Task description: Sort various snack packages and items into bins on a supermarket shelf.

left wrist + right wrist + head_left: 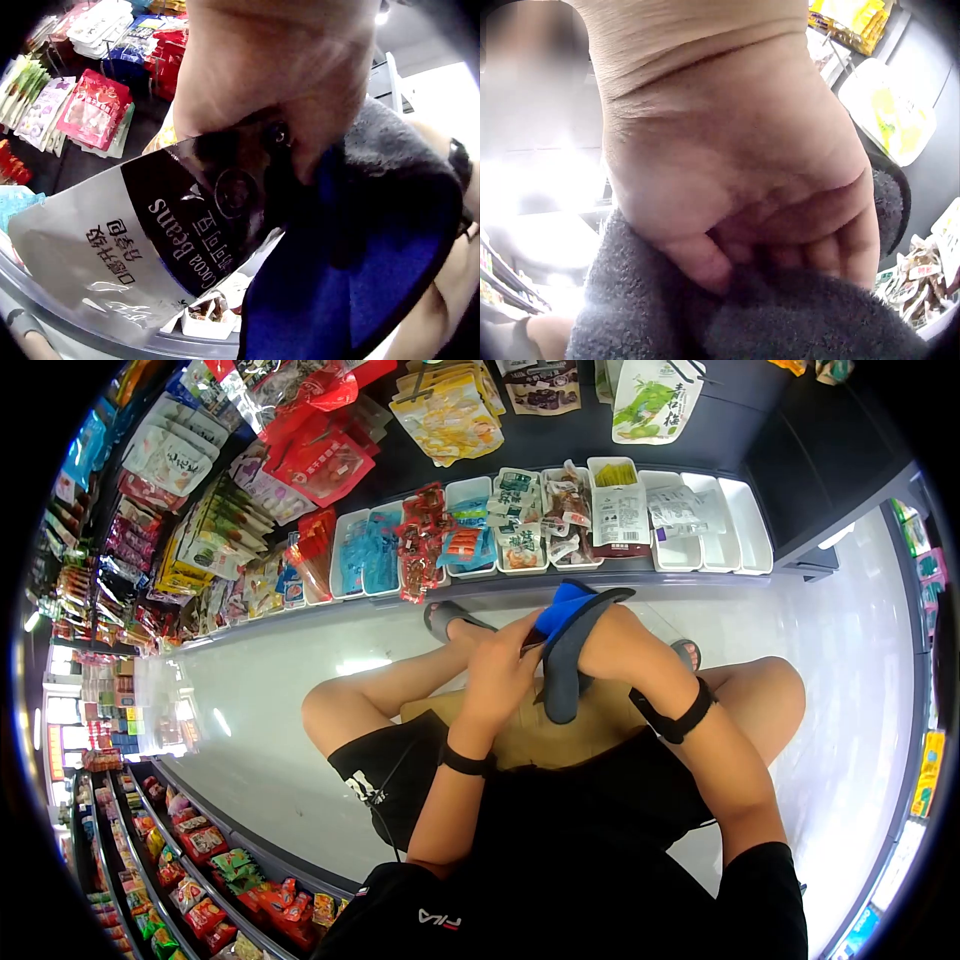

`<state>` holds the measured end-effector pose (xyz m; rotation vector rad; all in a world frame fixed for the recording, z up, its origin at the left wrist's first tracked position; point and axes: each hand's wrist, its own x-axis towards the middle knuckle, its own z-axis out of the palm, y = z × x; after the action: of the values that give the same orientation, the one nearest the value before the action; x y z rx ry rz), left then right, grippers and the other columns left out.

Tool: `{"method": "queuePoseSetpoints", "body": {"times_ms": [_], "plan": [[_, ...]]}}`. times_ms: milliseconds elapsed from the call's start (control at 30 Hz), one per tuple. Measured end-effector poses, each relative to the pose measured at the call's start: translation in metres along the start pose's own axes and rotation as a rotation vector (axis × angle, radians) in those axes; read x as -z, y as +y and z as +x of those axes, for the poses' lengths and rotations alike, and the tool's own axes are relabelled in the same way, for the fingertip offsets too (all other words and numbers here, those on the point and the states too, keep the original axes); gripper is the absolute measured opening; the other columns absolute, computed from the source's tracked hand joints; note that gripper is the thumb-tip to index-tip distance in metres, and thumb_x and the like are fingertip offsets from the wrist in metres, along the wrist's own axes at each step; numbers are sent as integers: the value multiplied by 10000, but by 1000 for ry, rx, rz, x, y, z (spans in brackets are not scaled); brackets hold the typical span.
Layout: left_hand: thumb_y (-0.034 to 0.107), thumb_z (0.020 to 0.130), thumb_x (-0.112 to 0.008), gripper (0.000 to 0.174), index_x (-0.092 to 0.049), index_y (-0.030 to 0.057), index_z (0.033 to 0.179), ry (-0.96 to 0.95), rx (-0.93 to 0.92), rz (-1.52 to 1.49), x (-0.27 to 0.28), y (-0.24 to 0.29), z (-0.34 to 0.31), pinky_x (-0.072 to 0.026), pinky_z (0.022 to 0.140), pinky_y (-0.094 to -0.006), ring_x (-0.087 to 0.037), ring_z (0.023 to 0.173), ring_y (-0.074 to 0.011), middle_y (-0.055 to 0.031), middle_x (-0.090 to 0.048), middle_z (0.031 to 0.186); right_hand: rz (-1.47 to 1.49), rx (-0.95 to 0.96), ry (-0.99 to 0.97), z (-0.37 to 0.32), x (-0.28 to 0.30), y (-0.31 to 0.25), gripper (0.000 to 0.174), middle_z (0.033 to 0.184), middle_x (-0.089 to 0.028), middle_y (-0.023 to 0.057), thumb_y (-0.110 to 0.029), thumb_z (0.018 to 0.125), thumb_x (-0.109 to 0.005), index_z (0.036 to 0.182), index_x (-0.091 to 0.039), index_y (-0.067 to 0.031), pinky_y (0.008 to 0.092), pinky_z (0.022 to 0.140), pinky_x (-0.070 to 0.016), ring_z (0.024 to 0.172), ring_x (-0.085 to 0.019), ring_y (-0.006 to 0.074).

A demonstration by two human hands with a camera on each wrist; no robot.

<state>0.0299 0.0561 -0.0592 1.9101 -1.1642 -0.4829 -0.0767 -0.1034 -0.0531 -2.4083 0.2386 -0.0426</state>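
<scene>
A cloth, grey on one side and blue on the other (566, 660), hangs from the right hand (612, 645), whose fingers curl into its grey side (795, 322) in the right wrist view. The left hand (500, 668) pinches a pouch (187, 232) with a dark band reading "Cocoa Beans" and a pale lower part. In the left wrist view the cloth's blue side (352, 262) lies right beside the pouch and the left hand (277, 82). The left fingertips are partly hidden behind the pouch and cloth.
White bins (740, 525) of small packets line the low shelf ahead. Above them hang snack pouches (450, 410). The person sits low with knees apart over pale floor (250, 760); a brown surface (520, 738) shows between the legs. More packaged snacks (205, 840) fill shelves at the lower left.
</scene>
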Motion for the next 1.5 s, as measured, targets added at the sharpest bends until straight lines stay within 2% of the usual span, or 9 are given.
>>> {"method": "queuePoseSetpoints", "body": {"times_ms": [233, 600, 833, 1000, 1100, 1200, 1333, 1467, 1500], "plan": [[68, 892, -713, 372, -676, 29, 1260, 90, -28, 118, -6, -2, 1, -544, 810, -364, -717, 898, -338, -202, -734, 1029, -177, -191, -117, 3, 3, 5, 263, 952, -678, 154, -266, 824, -692, 1033, -703, -106, 455, 694, -528, 861, -669, 384], [28, 844, -732, 501, -641, 75, 1334, 56, -58, 119, 17, -4, -2, -533, 790, -383, -666, 870, -343, -200, -713, 1080, 523, 220, -92, 5, 5, -2, 207, 924, -635, 159, -87, 839, -675, 1041, -681, -39, 406, 732, -505, 857, -630, 334], [120, 886, -757, 394, -688, 61, 1269, 180, -131, 181, 10, -7, 1, -517, 755, -352, -642, 801, -309, -191, -693, 910, 88, 2, 125, 12, 2, 4, 248, 910, -680, 150, -184, 816, -670, 1030, -712, -67, 475, 706, -522, 853, -657, 402], [117, 908, -741, 398, -677, 72, 1298, 160, -75, 138, 5, 2, 1, -513, 753, -334, -618, 798, -275, -183, -698, 907, -304, -57, 92, 16, 15, -1, 396, 802, -624, 138, -145, 429, -762, 819, -692, -128, 482, 611, -485, 762, -629, 425], [105, 930, -722, 390, -666, 65, 1314, 170, 29, -62, 7, 15, 4, -517, 775, -323, -644, 826, -228, -175, -708, 922, -21, -12, 509, 19, 25, -7, 298, 822, -616, 177, -182, 571, -769, 805, -644, -47, 474, 681, -506, 797, -616, 438], [98, 955, -698, 385, -647, 31, 1331, 140, 77, -211, 11, 12, 7, -520, 836, -295, -658, 918, -161, -160, -732, 1012, -137, 45, 568, 13, 49, -8, 317, 880, -622, 211, -198, 634, -771, 855, -633, -18, 456, 754, -520, 887, -626, 429], [121, 985, -673, 383, -630, -19, 1338, 194, 110, -306, 17, 15, 3, -501, 922, -267, -631, 1023, -117, -122, -723, 1164, 238, 55, 346, 13, 48, 5, 246, 887, -568, 146, -44, 817, -700, 1028, -574, -36, 380, 734, -504, 772, -547, 342], [252, 992, -671, 333, -709, 114, 1293, 261, 91, -231, 19, 8, 3, -434, 803, -277, -467, 800, -155, -88, -708, 933, 301, 53, 235, 13, 47, -8, 251, 838, -581, 75, -28, 845, -632, 1087, -563, -31, 327, 750, -502, 741, -542, 186], [258, 998, -665, 326, -713, 106, 1282, 247, 207, -281, 22, 13, 2, -433, 813, -275, -472, 819, -152, -94, -707, 954, 371, -60, 152, 17, 52, -19, 216, 895, -646, 203, -114, 863, -613, 1046, -629, 1, 403, 755, -528, 823, -645, 403]]}}
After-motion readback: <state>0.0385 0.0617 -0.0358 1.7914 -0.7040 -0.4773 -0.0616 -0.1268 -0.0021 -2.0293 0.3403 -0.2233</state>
